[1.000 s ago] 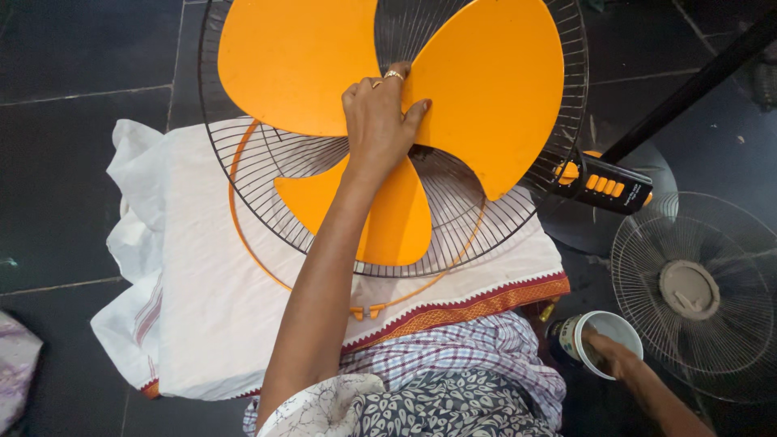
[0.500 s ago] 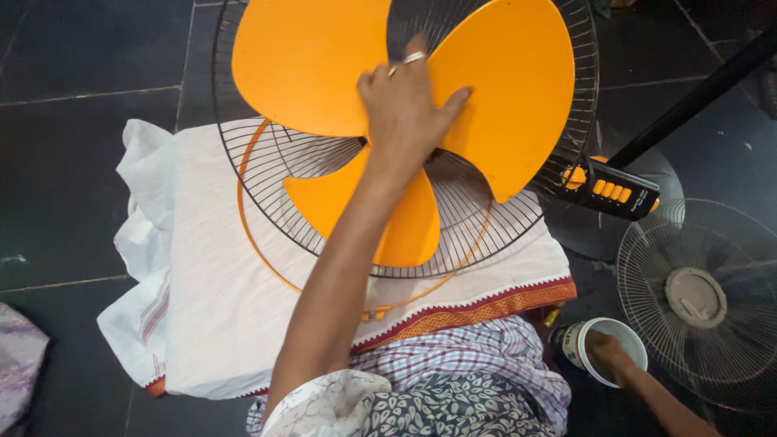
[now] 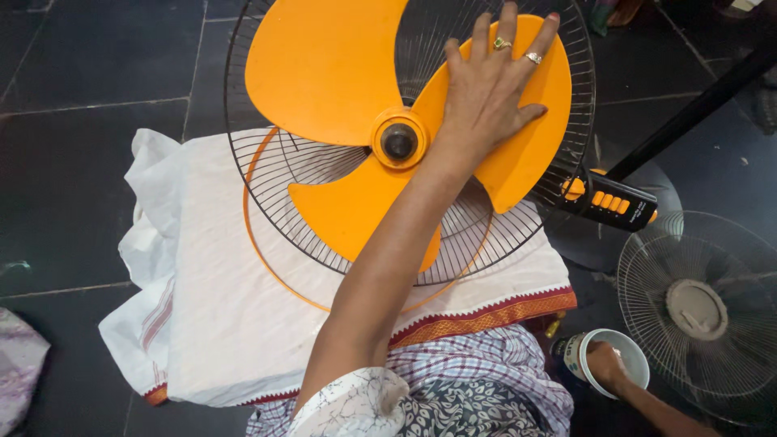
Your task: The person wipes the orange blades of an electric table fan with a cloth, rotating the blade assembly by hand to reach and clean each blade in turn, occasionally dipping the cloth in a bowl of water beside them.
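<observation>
You are sitting on the floor of a home, on dark stone tiles (image 3: pixel 81 57) with pale grout lines. A white cloth with a red-and-gold border (image 3: pixel 218 324) is spread under a dismantled pedestal fan, whose orange blade (image 3: pixel 332 73), wire guard (image 3: pixel 494 235) and second grille (image 3: pixel 700 311) lie around you.

— What lies underfoot?
— Dark stone floor tiles (image 3: pixel 89 57) with pale grout lines, lit evenly.
— And around the edges?
— A black pole (image 3: pixel 688 113) slants at upper right; a grey fan guard (image 3: pixel 700 311) lies flat.
</observation>
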